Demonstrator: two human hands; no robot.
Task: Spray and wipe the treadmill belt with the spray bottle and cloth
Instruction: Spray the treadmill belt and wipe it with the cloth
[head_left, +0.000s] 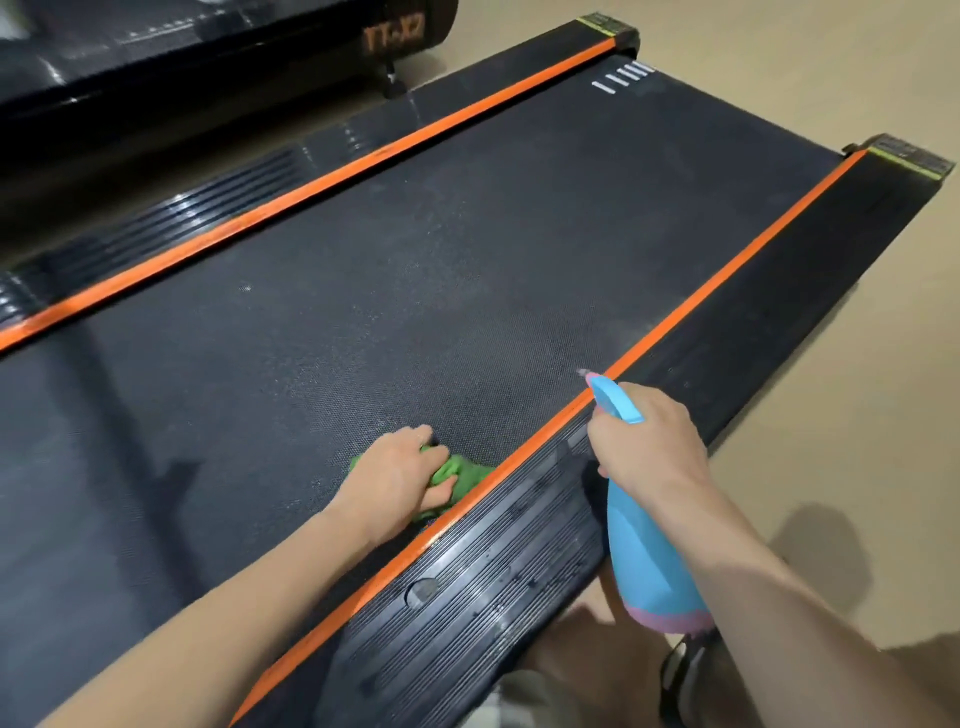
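Head view: lettering (395, 35) "TT-X2"; left hand (400, 475) grips cloth (457, 475).

Even indoor light falls across the treadmill belt (415, 249), which reads dull and slightly hazy at its centre. Pale glints streak the ribbed side rail (498, 551) nearest the camera. Soft shadows of the arms lie on the belt's near left part and on the beige floor (831, 467) right of the belt. Wide-angle distortion bends the belt's orange edges; beyond the belt's far side, the frame's top-left corner is blurred.
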